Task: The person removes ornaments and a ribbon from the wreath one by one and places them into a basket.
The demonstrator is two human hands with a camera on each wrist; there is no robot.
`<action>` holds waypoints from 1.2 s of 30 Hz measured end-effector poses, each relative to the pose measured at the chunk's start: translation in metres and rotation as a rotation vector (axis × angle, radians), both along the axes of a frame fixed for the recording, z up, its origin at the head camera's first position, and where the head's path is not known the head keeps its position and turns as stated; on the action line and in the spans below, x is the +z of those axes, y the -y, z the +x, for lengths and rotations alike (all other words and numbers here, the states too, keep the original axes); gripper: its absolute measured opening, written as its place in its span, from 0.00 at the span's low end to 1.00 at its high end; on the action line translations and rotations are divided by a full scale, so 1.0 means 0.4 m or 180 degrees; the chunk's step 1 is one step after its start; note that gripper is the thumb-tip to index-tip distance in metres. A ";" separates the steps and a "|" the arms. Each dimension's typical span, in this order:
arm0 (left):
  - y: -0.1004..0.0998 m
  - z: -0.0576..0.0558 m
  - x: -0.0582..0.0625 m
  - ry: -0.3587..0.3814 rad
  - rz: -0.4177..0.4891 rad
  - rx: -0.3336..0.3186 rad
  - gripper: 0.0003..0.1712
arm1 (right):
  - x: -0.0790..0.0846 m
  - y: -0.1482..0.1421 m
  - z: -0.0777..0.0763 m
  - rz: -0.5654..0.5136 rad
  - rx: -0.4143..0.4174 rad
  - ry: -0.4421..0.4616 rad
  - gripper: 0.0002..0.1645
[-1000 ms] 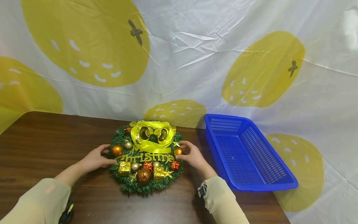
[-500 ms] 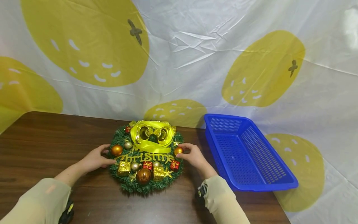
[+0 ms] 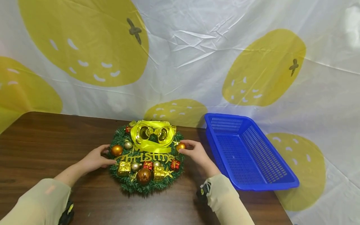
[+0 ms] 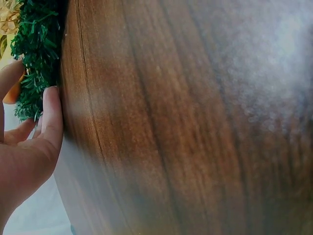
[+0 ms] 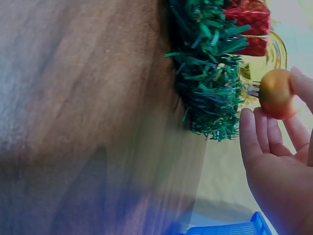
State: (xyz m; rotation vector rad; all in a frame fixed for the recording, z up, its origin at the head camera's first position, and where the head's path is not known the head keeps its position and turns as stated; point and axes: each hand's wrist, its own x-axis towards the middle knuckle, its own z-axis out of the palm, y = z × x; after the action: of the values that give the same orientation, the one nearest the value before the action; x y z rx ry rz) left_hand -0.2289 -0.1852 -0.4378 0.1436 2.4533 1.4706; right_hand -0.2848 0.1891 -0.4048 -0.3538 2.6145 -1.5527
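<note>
A green Christmas wreath (image 3: 140, 188) lies on the table, trimmed with baubles, small gift boxes and gold lettering. Gold bells (image 3: 162, 133) and a looped yellow ribbon (image 3: 150, 146) sit on its far part. My left hand (image 3: 96, 158) grips the wreath's left edge, thumb and fingers spread along the greenery (image 4: 41, 44). At the right edge, my right hand (image 3: 198, 154) pinches an orange bauble (image 5: 276, 93) between thumb and fingers. In the right wrist view this bauble stands out from the greenery, its silver cap showing.
To the right stands a blue plastic basket (image 3: 232, 168), with perforated sides. The brown wooden table (image 3: 56, 137) meets a white curtain (image 3: 180, 78) printed with large yellow fruit behind it.
My right hand has closed on the orange bauble and shifted it slightly up and to the right. The left hand keeps its place at the wreath's left edge.
</note>
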 end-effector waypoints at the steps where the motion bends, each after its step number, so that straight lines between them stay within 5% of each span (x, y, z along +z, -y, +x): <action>1: 0.000 0.000 0.000 -0.0006 0.0002 -0.0008 0.53 | 0.003 -0.001 -0.001 -0.0087 -0.0015 0.0044 0.25; 6: 0.000 -0.002 0.005 0.0011 0.0001 -0.0020 0.53 | 0.018 -0.006 -0.008 -0.0358 -0.0030 0.0060 0.25; 23: -0.002 -0.003 0.007 0.0032 -0.0033 -0.0047 0.52 | 0.064 -0.017 -0.011 -0.0512 -0.0003 0.0109 0.26; 36: -0.002 0.002 0.009 0.0037 -0.0048 -0.0043 0.52 | 0.142 -0.050 -0.006 -0.0533 0.0066 0.0076 0.29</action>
State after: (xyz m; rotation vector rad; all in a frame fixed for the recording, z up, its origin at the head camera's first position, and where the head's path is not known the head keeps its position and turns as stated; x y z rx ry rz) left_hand -0.2280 -0.1845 -0.4343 0.1476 2.4489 1.4429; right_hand -0.2873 0.2092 -0.3481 -0.3703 2.4614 -1.7626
